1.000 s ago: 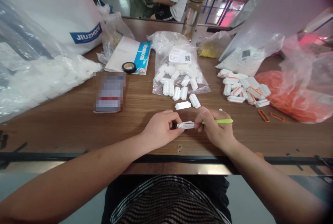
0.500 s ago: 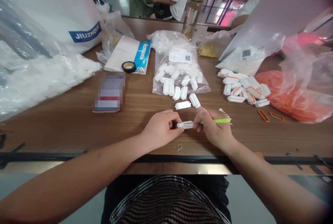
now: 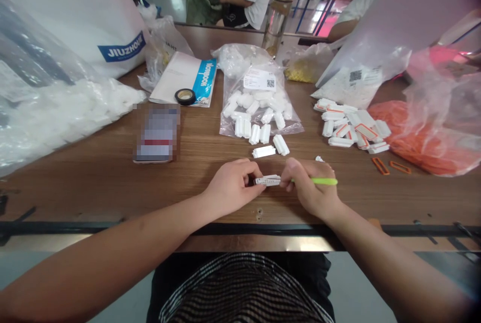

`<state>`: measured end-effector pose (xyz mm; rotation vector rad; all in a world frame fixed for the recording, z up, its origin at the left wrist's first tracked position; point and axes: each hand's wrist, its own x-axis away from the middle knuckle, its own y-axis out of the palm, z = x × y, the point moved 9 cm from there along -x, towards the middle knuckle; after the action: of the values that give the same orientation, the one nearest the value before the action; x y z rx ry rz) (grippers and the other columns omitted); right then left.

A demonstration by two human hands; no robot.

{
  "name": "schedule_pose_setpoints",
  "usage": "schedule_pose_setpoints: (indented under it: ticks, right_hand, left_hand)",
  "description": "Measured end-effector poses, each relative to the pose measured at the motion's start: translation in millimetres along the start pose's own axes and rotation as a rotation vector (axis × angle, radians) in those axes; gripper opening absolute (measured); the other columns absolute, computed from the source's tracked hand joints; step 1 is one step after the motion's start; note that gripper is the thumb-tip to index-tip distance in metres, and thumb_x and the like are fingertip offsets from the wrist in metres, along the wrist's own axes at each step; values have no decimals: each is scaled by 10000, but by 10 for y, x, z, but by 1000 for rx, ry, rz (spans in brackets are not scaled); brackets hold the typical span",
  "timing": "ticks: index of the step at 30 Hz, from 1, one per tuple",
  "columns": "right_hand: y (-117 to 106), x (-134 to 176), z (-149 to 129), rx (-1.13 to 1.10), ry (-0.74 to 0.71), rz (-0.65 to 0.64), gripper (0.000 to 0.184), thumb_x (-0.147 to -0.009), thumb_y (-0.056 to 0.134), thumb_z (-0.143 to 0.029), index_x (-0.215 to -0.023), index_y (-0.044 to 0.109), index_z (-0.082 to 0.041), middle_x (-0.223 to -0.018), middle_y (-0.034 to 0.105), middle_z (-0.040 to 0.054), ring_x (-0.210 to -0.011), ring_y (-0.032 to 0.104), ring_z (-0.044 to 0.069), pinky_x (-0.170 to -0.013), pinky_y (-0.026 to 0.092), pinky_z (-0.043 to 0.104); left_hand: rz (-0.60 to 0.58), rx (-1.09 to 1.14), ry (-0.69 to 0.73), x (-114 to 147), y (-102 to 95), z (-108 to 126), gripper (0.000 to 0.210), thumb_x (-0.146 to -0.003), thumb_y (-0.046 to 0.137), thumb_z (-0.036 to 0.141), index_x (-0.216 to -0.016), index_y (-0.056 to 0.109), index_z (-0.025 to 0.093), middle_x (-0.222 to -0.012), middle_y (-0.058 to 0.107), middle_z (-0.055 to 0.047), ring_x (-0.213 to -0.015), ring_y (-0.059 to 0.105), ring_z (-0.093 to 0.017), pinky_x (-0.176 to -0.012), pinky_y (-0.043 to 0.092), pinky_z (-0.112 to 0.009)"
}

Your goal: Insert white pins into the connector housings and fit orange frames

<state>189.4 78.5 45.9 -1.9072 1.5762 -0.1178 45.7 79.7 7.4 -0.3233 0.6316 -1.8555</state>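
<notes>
Between the thumb and fingers of my left hand (image 3: pixel 238 183) is a small white plastic connector housing (image 3: pixel 269 181), long and narrow, with a row of dark holes or marks along its side. My right hand (image 3: pixel 310 185) is closed round a slim tool with a lime-green handle (image 3: pixel 326 181); its tip is hidden by the fingers, close to the housing's right end. Just beyond my hands lie two loose white housings (image 3: pixel 264 151). Small white bits (image 3: pixel 319 159) lie behind my right hand, partly covered by it.
A clear bag of white housings (image 3: pixel 259 92) lies ahead. To the right are a pile of white pieces with orange rings (image 3: pixel 351 125), two loose orange rings (image 3: pixel 381 166) and a bag of orange parts (image 3: pixel 428 137). A phone (image 3: pixel 157 135), notebook (image 3: pixel 205 80) and black tape roll (image 3: pixel 185 96) sit left.
My right hand has shifted slightly right, drawing the green-handled tool back a little from the housing. My left hand and the housing have stayed nearly in place.
</notes>
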Motion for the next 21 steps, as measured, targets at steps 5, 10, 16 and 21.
schedule_pose_setpoints:
  ticks: [5,10,16,21]
  right_hand:
    - [-49,3,217,-144,183,53,506,-999,468,-399,-572,625,-178,-542,629,9,-446,561,90,-452,449,229]
    - [-18,-7,233,-155,198,40,509,-995,474,-399,-565,627,-173,-521,617,7,-432,553,84,-444,443,217]
    - [-14,-16,226,-129,210,30,506,-990,483,-384,-548,610,-172,-511,613,0,-418,543,75,-441,430,212]
    - [-8,-16,153,-58,138,-11,480,-999,464,-348,-568,595,-184,-526,606,-10,-446,557,82,-468,437,228]
  left_hand:
    - [-9,7,0,3,1,7,66,-774,726,240,-769,678,195,-685,529,34,-573,476,-103,-569,375,-260]
    - [-6,9,-1,0,-2,4,65,-777,724,240,-766,677,196,-688,535,32,-576,477,-102,-571,377,-260]
    - [1,2,10,6,-10,11,62,-775,726,238,-779,683,193,-684,525,34,-572,481,-100,-570,378,-260]
    - [-4,-7,3,2,-7,8,56,-775,723,234,-780,686,192,-681,520,34,-577,484,-101,-578,383,-264]
